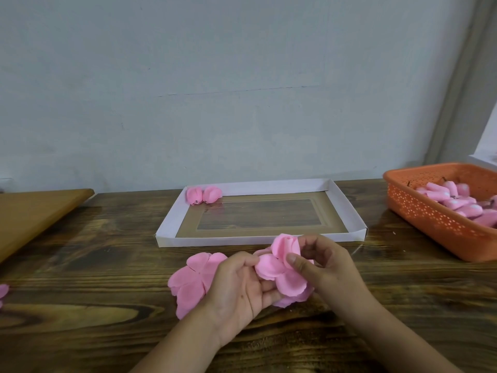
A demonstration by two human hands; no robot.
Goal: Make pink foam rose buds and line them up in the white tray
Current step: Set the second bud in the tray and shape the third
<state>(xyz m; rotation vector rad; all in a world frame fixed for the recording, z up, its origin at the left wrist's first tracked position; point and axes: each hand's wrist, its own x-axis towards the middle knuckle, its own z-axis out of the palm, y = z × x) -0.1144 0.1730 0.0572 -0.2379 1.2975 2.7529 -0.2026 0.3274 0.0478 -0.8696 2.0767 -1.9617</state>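
Both my hands are closed around one pink foam rose bud (285, 249), held just above the worktop (107, 265) in front of me. My left hand (239, 292) cups the lower petals from below and to the left, its fingertips curled into the foam, while my right hand (322, 265) comes in from the right, thumb pressed onto a petal and fingers curled behind the rolled centre. The bud's tight core stands up between the two hands, and looser petals (291, 284) hang down under my thumb. Just left of my left hand, partly hidden by it, a flat stack of pink petal pieces (191, 278) lies on the wood. Directly beyond my hands sits the white tray (172, 216), its near wall close to the bud; two finished buds (203, 194) lie side by side, touching, in its far left corner. Far right, an orange basket (419, 208) holds more pink foam pieces (457, 203). A wooden board (32, 211) lies at the far left, and another bit of pink foam (3, 290) shows at the left edge.
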